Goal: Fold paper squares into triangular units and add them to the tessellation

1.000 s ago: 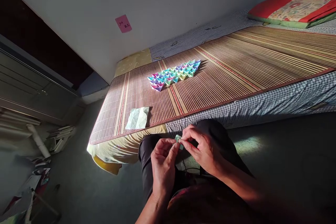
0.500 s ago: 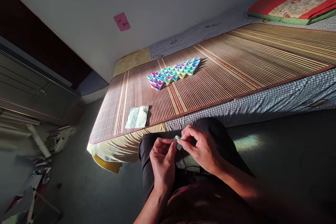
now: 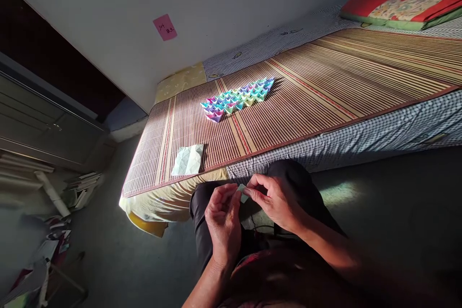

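A small pale green folded paper [image 3: 243, 196] is pinched between both hands above my lap. My left hand [image 3: 224, 214] grips its left side between thumb and fingers. On its right side, my right hand [image 3: 272, 199] holds it with thumb and forefinger, which hide part of the folds. A creased pale green sheet of paper [image 3: 188, 160] lies on the bed's near edge, in front of my left hand. Farther back, several small folded paper boats [image 3: 238, 98] in purple, blue, green, yellow and pink stand close together in rows.
The bed carries a striped bamboo mat [image 3: 306, 86] over a checked sheet [image 3: 361, 125]. At the far right lies a folded red and floral quilt [image 3: 404, 0]. A pink note [image 3: 165, 27] is stuck to the wall. Cabinets [image 3: 43, 115] and piled papers [image 3: 84, 190] stand at the left.
The fingers have shifted slightly on the folded paper, and its top now looks flatter and more pointed. Both hands keep their pinch. The view has moved very little.
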Tool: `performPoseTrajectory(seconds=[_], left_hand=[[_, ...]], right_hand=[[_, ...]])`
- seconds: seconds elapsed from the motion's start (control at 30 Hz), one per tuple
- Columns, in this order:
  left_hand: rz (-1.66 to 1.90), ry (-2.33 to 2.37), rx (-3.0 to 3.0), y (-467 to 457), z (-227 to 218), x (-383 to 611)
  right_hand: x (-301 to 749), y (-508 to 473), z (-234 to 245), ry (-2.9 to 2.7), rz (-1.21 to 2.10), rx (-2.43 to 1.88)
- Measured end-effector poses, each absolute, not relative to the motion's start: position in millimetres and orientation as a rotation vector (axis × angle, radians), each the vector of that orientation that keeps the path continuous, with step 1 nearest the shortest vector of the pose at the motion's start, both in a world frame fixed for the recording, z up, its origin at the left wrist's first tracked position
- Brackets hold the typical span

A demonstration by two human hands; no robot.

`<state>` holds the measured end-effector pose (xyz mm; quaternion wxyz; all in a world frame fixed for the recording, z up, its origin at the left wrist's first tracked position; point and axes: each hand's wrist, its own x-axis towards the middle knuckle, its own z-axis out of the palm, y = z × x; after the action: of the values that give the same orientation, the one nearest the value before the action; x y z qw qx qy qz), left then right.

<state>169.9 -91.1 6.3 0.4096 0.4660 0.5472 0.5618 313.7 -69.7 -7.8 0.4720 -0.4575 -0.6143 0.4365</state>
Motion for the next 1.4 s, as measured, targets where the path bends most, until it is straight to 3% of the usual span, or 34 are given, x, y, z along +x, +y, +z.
performPoseTrajectory(seconds=[0.23,0.4,0.7,0.83,1.13,1.27,1.4], left_hand=[[1.097,1.263,1.190,-75,19,155],[0.867,1.182,1.254,-70,29,145],[1.347,1.094,0.861,-80,13,164],[1.338,0.987,0.729,-79,11,175],[1.193,1.126,1.013,-93,29,175],[1.204,1.249,1.216,-99,32,173],[1.326,1.321,1.316,-99,26,168]], right_hand=[[325,-69,-2,-1.705,0.955,-1.044],[338,-66,9,-1.839,1.050,-0.985],[319,-70,9,-1.422,1.287,-1.012],[310,-75,3,-1.386,1.073,-1.065],[324,-74,-3,-1.839,0.226,-0.953],[328,-77,0,-1.981,0.114,-0.971],[325,-79,4,-1.920,0.232,-0.929]])
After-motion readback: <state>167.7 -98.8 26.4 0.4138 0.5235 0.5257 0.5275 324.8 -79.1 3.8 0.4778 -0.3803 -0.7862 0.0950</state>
